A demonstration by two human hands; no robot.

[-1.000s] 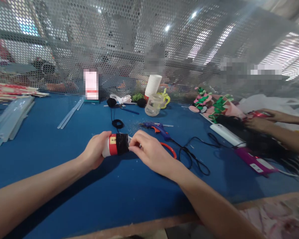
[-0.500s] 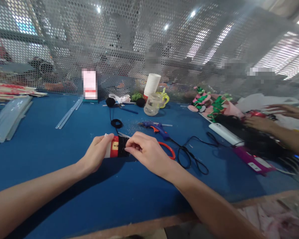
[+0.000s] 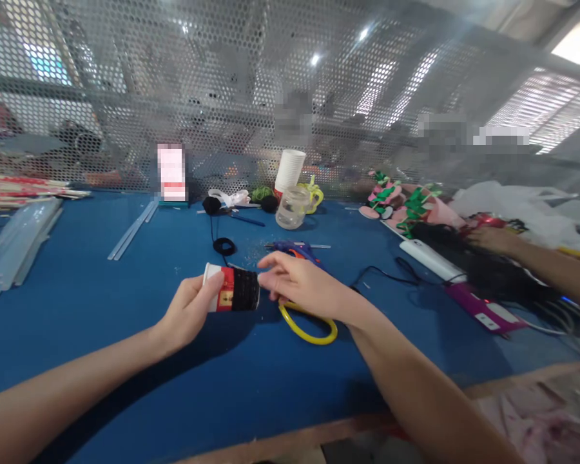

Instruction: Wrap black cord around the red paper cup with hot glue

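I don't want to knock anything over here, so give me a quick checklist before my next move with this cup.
1. Cup held steady: ok; the left hand grips the paper cup near its white end.
2. Black band around the cup: ok; it circles the end nearer the right hand.
3. Right hand free of the cup: cannot tell; its fingertips are right at the cup's end.
4. Yellow handle loop clear of the right hand: not ok; it lies partly hidden under it.
5. Glue gun fully in sight: not ok; the right hand covers part.
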